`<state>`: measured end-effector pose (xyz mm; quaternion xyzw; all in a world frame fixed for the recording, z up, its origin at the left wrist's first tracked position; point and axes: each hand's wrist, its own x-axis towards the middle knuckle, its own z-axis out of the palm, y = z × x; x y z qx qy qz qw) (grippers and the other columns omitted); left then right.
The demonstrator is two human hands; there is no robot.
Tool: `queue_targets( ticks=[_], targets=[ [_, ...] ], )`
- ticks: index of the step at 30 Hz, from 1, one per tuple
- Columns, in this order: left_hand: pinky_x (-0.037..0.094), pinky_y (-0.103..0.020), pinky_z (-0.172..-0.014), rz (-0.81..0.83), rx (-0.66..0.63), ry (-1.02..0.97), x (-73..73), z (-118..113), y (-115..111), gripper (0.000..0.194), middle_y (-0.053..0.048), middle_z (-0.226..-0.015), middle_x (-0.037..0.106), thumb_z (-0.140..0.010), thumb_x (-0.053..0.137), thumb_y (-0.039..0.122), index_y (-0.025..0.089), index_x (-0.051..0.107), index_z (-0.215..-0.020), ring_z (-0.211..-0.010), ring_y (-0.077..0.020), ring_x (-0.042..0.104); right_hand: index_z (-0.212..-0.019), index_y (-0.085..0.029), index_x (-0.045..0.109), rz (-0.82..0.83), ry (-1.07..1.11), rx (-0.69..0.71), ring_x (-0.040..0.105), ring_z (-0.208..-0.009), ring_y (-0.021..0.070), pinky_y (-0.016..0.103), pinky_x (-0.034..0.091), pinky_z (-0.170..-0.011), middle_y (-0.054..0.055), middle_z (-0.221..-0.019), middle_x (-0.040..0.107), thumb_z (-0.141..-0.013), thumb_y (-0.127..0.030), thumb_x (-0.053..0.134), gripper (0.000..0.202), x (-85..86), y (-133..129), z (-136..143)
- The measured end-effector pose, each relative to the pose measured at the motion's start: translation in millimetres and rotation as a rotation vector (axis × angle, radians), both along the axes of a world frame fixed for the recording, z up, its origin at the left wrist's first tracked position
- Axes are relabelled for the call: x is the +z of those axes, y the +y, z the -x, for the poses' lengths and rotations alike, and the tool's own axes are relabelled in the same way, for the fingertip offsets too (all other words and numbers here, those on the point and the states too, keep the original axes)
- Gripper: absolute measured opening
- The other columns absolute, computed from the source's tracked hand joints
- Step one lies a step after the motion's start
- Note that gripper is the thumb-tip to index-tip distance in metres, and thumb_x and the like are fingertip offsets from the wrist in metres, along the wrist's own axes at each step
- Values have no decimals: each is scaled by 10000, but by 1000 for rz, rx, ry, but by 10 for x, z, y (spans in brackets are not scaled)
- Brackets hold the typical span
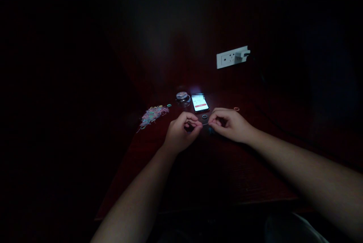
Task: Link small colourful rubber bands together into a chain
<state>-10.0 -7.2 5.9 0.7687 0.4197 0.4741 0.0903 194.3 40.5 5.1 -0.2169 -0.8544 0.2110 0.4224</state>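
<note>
Between my two hands a thin, pale rubber band (pixel 205 124) is pulled taut, just above the dark red table. One end is pinched by the thumb and forefinger of my left hand (pixel 181 132). The fingertips of my right hand (pixel 229 125) close on the other end. Just beyond the band lies a small pale ring-shaped band (pixel 204 116). Something small and bluish (pixel 211 131) shows beneath my right fingertips, too dim to make out. An orange-pink band (pixel 236 109) rests on the table behind my right hand.
A heap of colourful small rubber bands (pixel 154 115) lies at the table's left edge. A lit phone (pixel 200 103) and a small lidded clear jar (pixel 183 99) stand behind my hands. On the wall is a white socket (pixel 231 57) with a plug. The surroundings are very dark.
</note>
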Motion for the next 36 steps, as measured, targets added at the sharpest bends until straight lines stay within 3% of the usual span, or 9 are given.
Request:
queue_targets(
  ticks=[11, 13, 17, 21, 36],
  targets=[
    [505, -234, -659, 34, -58, 23, 29, -7, -35, 193, -20, -845, 695, -796, 626, 182, 189, 521, -958, -727, -105, 651, -765, -151, 605, 15, -71, 33, 457, -601, 95, 239, 378, -555, -3, -689, 501, -806, -166, 568, 57, 21, -22, -14],
    [505, -235, -657, 32, -59, 20, 26, -9, -32, 187, -21, -844, 690, -797, 625, 191, 190, 521, -954, -724, -106, 647, -803, -151, 611, 32, -79, 41, 465, -613, 96, 232, 377, -545, 1, -711, 510, -797, -165, 579, 35, 20, -29, -13],
    [507, -246, -657, 33, -52, 25, 12, -14, -27, 196, -22, -830, 684, -791, 630, 203, 194, 521, -953, -724, -115, 648, -942, -164, 623, 59, -87, 99, 499, -666, 104, 227, 401, -557, 18, -802, 551, -757, -198, 654, 191, 11, -43, -2],
    [508, -253, -659, 61, -74, 29, 2, -18, -22, 207, -26, -832, 690, -788, 629, 196, 196, 512, -958, -722, -116, 646, -850, -162, 655, 39, -67, 105, 500, -653, 106, 247, 412, -595, 13, -741, 553, -804, -211, 618, 77, 9, -34, 11],
    [509, -258, -662, 82, -94, 32, 5, 23, -5, 195, -32, -823, 669, -793, 615, 194, 191, 507, -955, -716, -112, 632, -788, -140, 647, 20, -83, 59, 492, -624, 110, 257, 405, -586, 10, -694, 528, -829, -221, 586, 110, 14, 18, -35]
  ],
)
